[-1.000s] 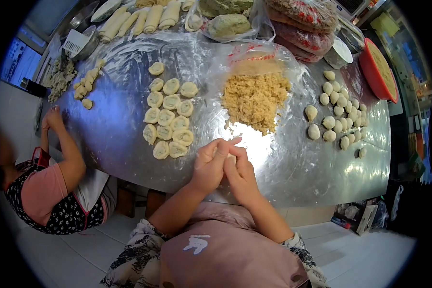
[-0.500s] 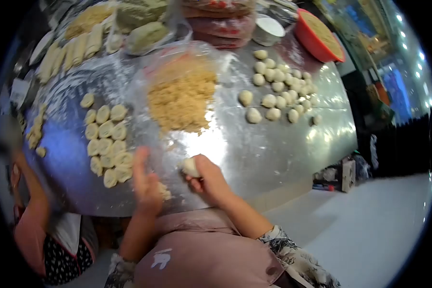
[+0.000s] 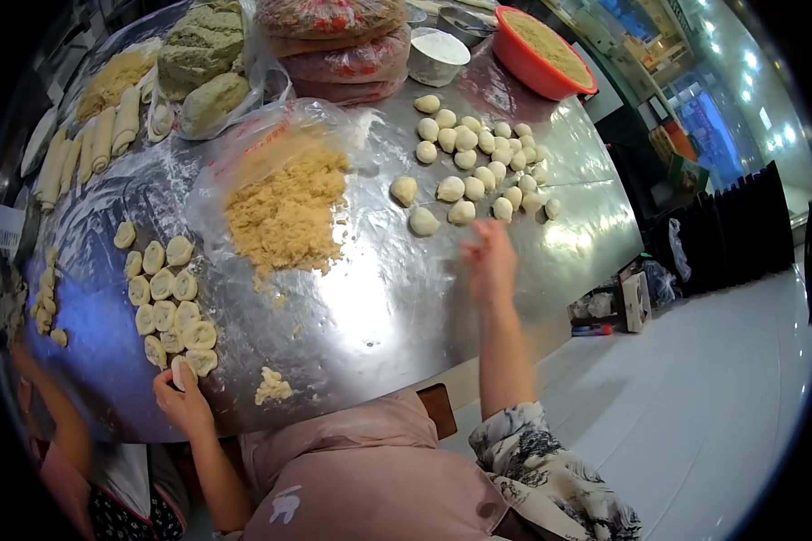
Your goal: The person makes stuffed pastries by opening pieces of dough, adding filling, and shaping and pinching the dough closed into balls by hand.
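My left hand (image 3: 185, 404) is at the front left of the metal table, its thumb and fingers closed on a pale dough piece (image 3: 180, 371). Just beyond it are rows of flattened dough pieces (image 3: 164, 314) with darker spiral centres. My right hand (image 3: 492, 266) is over the right part of the table, close to the front of a group of round dough balls (image 3: 466, 140). Its fingers are blurred and bent, and I cannot make out whether a ball is among them. A small pile of dough scraps (image 3: 272, 386) lies near the table's front edge.
Crumbly yellow filling (image 3: 289, 212) spills from a plastic bag mid-table. Behind are dough rolls (image 3: 95, 144), green filling (image 3: 203, 54), stacked bags (image 3: 343, 54), a bowl of white powder (image 3: 438, 59) and a red basin (image 3: 541, 59). Another person's arm (image 3: 59, 406) is at the left.
My right hand has moved right, from the table's front middle, where it held a dough ball, to the dough balls. My left hand has moved left and taken hold of a dough piece. The view has shifted.
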Demonstrator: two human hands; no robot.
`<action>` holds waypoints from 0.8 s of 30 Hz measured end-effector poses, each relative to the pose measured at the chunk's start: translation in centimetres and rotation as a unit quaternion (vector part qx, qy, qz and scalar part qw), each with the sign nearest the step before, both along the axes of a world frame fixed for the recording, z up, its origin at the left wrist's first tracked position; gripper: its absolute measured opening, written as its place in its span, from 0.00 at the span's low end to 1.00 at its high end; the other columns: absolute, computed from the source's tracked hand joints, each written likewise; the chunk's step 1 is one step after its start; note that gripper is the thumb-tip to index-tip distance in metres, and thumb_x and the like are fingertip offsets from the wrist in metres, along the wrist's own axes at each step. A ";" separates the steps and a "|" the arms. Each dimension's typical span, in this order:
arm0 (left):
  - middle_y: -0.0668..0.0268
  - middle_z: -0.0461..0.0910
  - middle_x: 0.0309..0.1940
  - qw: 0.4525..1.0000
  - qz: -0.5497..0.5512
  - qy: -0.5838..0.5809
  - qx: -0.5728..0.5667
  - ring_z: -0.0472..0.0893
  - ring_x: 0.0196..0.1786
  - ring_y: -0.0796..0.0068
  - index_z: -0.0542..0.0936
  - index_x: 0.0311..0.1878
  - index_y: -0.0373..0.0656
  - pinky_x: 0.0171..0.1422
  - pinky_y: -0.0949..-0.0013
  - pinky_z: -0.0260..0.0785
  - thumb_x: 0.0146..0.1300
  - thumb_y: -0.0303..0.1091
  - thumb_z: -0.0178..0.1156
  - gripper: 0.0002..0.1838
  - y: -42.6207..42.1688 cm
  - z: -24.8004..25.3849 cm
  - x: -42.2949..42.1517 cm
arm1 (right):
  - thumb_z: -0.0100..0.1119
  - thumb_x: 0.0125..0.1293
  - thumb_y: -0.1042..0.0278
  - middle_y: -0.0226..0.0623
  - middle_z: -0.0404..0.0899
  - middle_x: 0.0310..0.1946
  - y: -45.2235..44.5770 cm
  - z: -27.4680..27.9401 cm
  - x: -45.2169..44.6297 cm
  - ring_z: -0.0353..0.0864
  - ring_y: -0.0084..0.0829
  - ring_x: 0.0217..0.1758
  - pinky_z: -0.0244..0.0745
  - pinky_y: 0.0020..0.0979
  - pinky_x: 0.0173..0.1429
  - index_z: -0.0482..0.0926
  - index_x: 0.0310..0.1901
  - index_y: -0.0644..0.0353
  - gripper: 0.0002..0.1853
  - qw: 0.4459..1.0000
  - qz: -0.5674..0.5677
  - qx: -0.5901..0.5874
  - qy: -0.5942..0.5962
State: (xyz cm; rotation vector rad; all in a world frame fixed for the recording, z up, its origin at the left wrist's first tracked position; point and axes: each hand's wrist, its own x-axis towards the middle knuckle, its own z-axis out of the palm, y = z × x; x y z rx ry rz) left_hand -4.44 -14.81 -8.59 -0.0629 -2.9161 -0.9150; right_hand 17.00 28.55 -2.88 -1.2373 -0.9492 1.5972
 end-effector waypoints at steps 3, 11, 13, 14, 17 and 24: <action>0.56 0.74 0.37 0.999 0.005 -0.033 0.034 0.73 0.36 0.57 0.70 0.40 0.39 0.43 0.60 0.65 0.60 0.45 0.62 0.19 1.0 1.4 0.9 | 0.56 0.66 0.60 0.28 0.78 0.32 -7.1 0.6 -4.0 0.74 0.18 0.28 0.71 0.23 0.34 0.76 0.49 0.62 0.16 0.969 0.171 0.075 -0.164; 0.65 0.75 0.38 0.872 0.058 -0.162 0.459 0.77 0.41 0.76 0.68 0.58 0.33 0.48 0.73 0.71 0.60 0.24 0.62 0.24 0.8 2.3 1.9 | 0.66 0.56 0.63 0.48 0.71 0.51 -13.6 -2.1 -10.2 0.75 0.44 0.48 0.74 0.39 0.49 0.73 0.53 0.60 0.23 0.743 0.335 0.476 -0.329; 0.65 0.75 0.39 0.794 0.080 -0.253 0.547 0.76 0.42 0.75 0.70 0.56 0.34 0.48 0.72 0.71 0.64 0.27 0.59 0.18 0.9 4.1 1.7 | 0.64 0.57 0.65 0.47 0.73 0.46 -13.8 -3.0 -11.7 0.76 0.47 0.45 0.74 0.40 0.48 0.76 0.47 0.58 0.16 0.731 0.281 0.527 -0.330; 0.65 0.75 0.39 0.753 0.076 -0.279 0.591 0.76 0.42 0.75 0.71 0.54 0.36 0.47 0.73 0.70 0.66 0.29 0.57 0.16 0.9 4.7 1.6 | 0.64 0.57 0.65 0.47 0.73 0.43 -13.6 -3.3 -12.2 0.76 0.47 0.43 0.74 0.40 0.47 0.76 0.45 0.58 0.14 0.733 0.320 0.496 -0.339; 0.65 0.74 0.39 0.623 0.028 -0.361 0.693 0.74 0.40 0.75 0.72 0.50 0.39 0.44 0.74 0.67 0.68 0.33 0.53 0.11 1.4 5.6 1.7 | 0.61 0.59 0.68 0.45 0.73 0.33 -13.4 -3.2 -12.6 0.77 0.47 0.35 0.74 0.40 0.41 0.77 0.36 0.56 0.05 0.706 0.436 0.458 -0.319; 0.65 0.73 0.38 0.527 -0.018 -0.477 0.704 0.74 0.43 0.71 0.72 0.47 0.43 0.47 0.68 0.69 0.68 0.33 0.53 0.08 4.6 6.1 2.9 | 0.69 0.53 0.66 0.45 0.73 0.40 -13.6 0.4 -8.7 0.79 0.43 0.38 0.75 0.39 0.45 0.77 0.50 0.56 0.21 0.764 0.459 0.299 -0.342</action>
